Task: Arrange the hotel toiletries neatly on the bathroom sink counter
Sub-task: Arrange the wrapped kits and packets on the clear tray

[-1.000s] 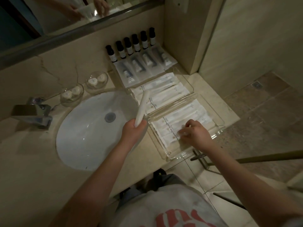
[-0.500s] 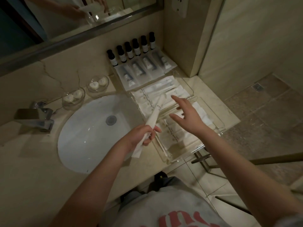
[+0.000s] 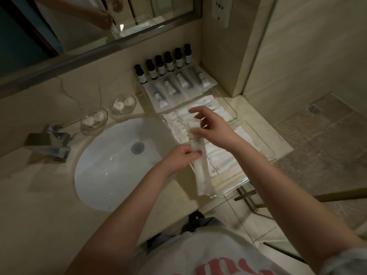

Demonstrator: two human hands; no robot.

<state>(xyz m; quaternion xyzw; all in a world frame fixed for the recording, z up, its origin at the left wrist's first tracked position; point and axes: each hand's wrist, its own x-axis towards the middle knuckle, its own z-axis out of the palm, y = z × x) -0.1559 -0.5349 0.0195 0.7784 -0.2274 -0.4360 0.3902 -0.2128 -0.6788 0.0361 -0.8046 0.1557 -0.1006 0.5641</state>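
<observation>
My left hand [image 3: 181, 158] pinches a long white toiletry packet [image 3: 201, 175] near its middle, holding it over the left edge of the near clear tray [image 3: 241, 180]. My right hand [image 3: 211, 129] hovers at the packet's upper end, thumb touching it and fingers spread above the far tray [image 3: 230, 108]. Both trays hold flat white sachets [image 3: 224, 165]. Behind them lie several packaged tubes [image 3: 172, 88] and a row of small dark bottles [image 3: 164, 63] against the wall.
A white sink basin [image 3: 111, 165] fills the counter's middle, with a chrome tap [image 3: 49, 144] at its left. Two glass dishes with soaps [image 3: 94, 121] stand behind the basin. The mirror [image 3: 89, 22] runs above. The counter ends at the right beside a tiled floor [image 3: 321, 139].
My right hand has left the near tray's sachets and risen to the top of the packet. My left hand has swung the packet from upright over the basin to across the tray edge.
</observation>
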